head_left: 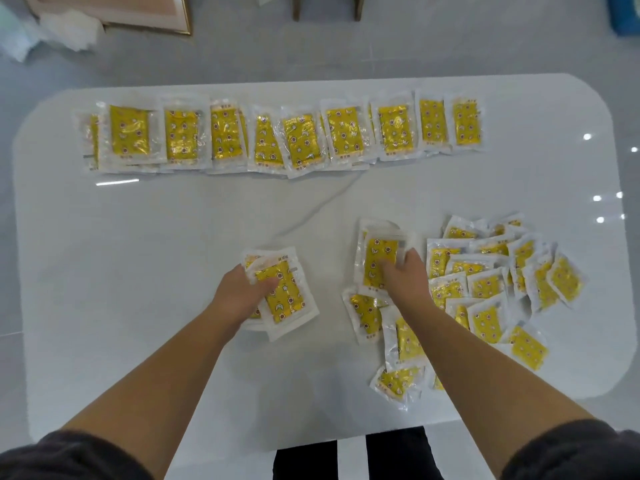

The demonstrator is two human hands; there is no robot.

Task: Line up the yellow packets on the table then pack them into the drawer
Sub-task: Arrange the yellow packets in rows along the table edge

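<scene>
The flat, film-wrapped yellow packets [394, 133] are glossy golden yellow with clear, whitish borders. They are dotted with small red-and-white flowers, white stars and crescent moons. The glossy rounded table [173, 254] is white with a faint grey vein. The tiled floor [311, 53] is pale grey and the fabric sleeves [69, 455] are dark grey.

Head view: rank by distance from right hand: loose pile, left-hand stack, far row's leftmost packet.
1. loose pile: just right of the right hand.
2. stack in the left hand: leftward, near side.
3. leftmost row packet: far-left corner.
</scene>
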